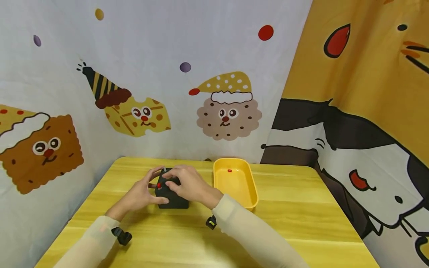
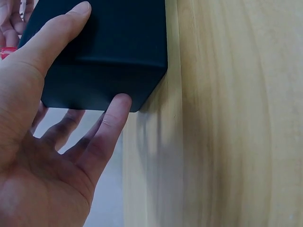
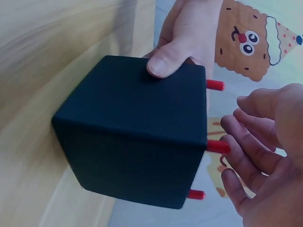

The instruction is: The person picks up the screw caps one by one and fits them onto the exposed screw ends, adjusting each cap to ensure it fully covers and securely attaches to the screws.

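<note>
White cloth printed with cartoon snacks hangs behind a smooth, wood-grained yellow tabletop. At left, the left hand grasps one matte black box, thumb on its near face, other fingers at its left side. The box, block-shaped, sits on the tabletop's far half, left of centre; three slim, round red pegs jut from its top. Over that top, the right hand has loosely bent fingers, released; whether they touch a peg I cannot tell. Farther right, one yellow, round-cornered tray contains one small red piece near its far end.
</note>
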Demonstrator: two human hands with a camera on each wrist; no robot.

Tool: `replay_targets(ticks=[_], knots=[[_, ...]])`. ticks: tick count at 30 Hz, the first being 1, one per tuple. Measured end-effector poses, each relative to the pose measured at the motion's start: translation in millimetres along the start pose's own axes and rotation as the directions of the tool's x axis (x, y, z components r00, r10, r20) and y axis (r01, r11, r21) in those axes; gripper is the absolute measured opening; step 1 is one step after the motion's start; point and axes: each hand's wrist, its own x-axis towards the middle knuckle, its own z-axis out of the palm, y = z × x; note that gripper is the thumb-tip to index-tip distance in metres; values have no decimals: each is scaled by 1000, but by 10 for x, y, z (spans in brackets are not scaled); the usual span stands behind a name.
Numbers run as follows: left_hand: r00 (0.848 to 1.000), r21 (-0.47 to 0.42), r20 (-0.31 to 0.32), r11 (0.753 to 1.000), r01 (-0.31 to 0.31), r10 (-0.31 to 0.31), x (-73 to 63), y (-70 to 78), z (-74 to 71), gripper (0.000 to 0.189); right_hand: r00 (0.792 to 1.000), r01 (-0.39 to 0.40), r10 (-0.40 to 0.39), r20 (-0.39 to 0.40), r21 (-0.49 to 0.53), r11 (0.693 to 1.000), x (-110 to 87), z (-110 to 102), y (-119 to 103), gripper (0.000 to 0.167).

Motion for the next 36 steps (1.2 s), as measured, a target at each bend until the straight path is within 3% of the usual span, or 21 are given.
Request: replay_targets(ticks=[6,13,23,30,36], knots=[[1000,-13,-8,1000,1,-1,-25,-4,17,123,999,-16,19,-37,70,997,-98,-114,57,29],[1000,5,-18,1000,12,-12,1,30,-17,122,995,-57,64,-80,83,995,-224,-307,209,28],[999,-24,-5,999,40,-40,9,29,16,124,983,-159,168,-74,117,980,-429,-435,594,21],[999,-15,-10,999,51,-51,41,18,6,124,967,-238,242,-83,57,970,-515,-554,897,17],[999,-30,-1,998,54,-54,16,10,9,125,959,-279,280,-43,26,960,-590,-589,1201,19]])
